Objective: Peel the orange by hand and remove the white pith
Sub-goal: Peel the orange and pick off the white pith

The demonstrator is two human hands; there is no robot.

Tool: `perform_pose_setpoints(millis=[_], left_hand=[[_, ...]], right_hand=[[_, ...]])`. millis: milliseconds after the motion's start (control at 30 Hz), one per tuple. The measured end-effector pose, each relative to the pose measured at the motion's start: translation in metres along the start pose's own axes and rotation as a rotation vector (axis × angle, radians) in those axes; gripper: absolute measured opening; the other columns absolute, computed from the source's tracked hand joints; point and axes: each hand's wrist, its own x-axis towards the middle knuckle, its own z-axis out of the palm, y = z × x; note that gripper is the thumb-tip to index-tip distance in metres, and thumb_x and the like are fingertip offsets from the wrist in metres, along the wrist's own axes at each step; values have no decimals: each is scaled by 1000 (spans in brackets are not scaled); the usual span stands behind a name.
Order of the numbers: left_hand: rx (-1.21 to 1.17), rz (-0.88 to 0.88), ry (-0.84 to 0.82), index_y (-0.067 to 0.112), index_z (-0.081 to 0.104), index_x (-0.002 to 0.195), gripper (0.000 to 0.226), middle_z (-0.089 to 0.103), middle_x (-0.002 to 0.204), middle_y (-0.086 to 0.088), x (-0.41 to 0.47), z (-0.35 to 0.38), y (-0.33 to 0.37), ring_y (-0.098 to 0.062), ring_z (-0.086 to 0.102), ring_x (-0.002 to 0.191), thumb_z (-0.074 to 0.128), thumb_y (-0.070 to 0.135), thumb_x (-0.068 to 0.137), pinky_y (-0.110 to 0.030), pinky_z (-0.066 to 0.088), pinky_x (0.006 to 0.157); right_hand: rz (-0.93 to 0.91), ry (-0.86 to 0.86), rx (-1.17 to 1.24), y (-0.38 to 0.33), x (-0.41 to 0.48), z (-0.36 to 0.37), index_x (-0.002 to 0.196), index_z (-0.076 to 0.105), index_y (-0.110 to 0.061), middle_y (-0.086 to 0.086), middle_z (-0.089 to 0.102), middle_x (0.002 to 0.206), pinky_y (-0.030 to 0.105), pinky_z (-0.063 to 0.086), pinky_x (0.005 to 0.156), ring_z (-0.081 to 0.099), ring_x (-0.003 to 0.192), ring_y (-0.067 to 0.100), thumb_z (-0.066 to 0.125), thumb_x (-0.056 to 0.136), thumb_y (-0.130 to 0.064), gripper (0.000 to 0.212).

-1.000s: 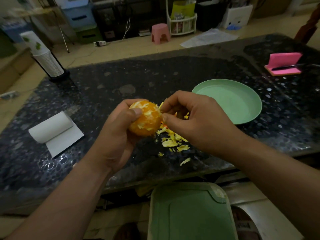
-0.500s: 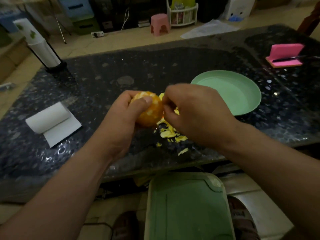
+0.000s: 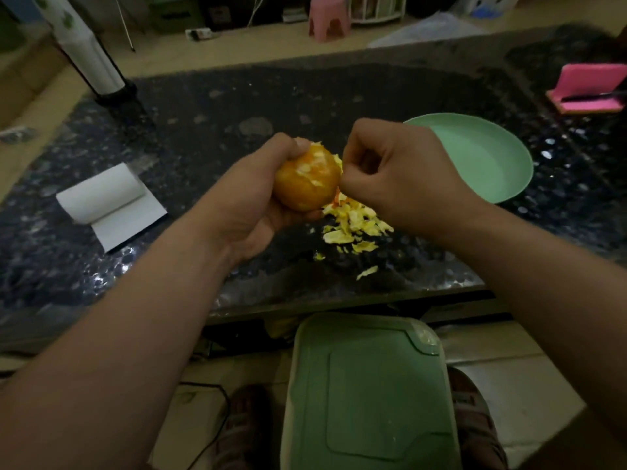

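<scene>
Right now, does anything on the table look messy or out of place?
Yes. Yellow peel scraps lie scattered loose on the dark table, by the orange and beside the green plate rather than on it. Nothing else looks odd.

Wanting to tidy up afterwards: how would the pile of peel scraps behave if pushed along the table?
The peel scraps are small thin flakes, so probably light and likely to scatter rather than move together. They look freshly torn, so some may stick to the glossy table.

White-flecked orange (image 3: 307, 179), pale green plate (image 3: 488, 157), speckled table (image 3: 210, 123), seemingly blue-black
</scene>
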Motion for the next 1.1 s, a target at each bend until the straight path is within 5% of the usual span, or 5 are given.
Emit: perform_pose_setpoints(millis=[300, 533, 633, 900, 1100], left_hand=[[-139, -144, -45, 15, 58, 141, 52, 74, 119, -24, 14, 8, -6, -27, 72, 74, 58, 49, 101, -24, 49, 45], [-122, -112, -51, 20, 66, 110, 19, 78, 88, -6, 21, 15, -3, -22, 70, 76, 61, 35, 102, -24, 53, 50], [-70, -109, -50, 20, 68, 113, 20, 79, 88, -4, 21, 17, -4, -21, 71, 77, 63, 34, 100, -25, 55, 52], [120, -121, -58, 16, 67, 122, 37, 77, 96, -8, 22, 23, -9, -19, 73, 76, 66, 44, 98, -29, 58, 56], [137, -181, -93, 21, 70, 110, 34, 77, 91, -9, 17, 21, -8, -25, 73, 73, 62, 51, 98, -23, 51, 50]], right_hand=[[267, -102, 286, 26, 4, -10, 98, 75, -25, -5, 77, 84, 41, 62, 62, 66, 61, 5, 68, 102, -23, 8], [193, -121, 232, 27, 4, -20, 99, 75, -29, -9, 75, 79, 37, 64, 68, 72, 73, 9, 76, 96, -27, 5], [136, -121, 107, 27, 2, -21, 98, 76, -30, -14, 72, 76, 23, 57, 64, 69, 72, 2, 75, 96, -28, 3], [-107, -115, -310, 22, 0, -20, 87, 65, -24, -6, 61, 67, 34, 48, 56, 56, 60, 15, 63, 94, -30, 10], [60, -140, -65, 23, 1, -18, 82, 66, -25, -7, 64, 66, 33, 51, 57, 60, 63, 9, 71, 88, -25, 8]])
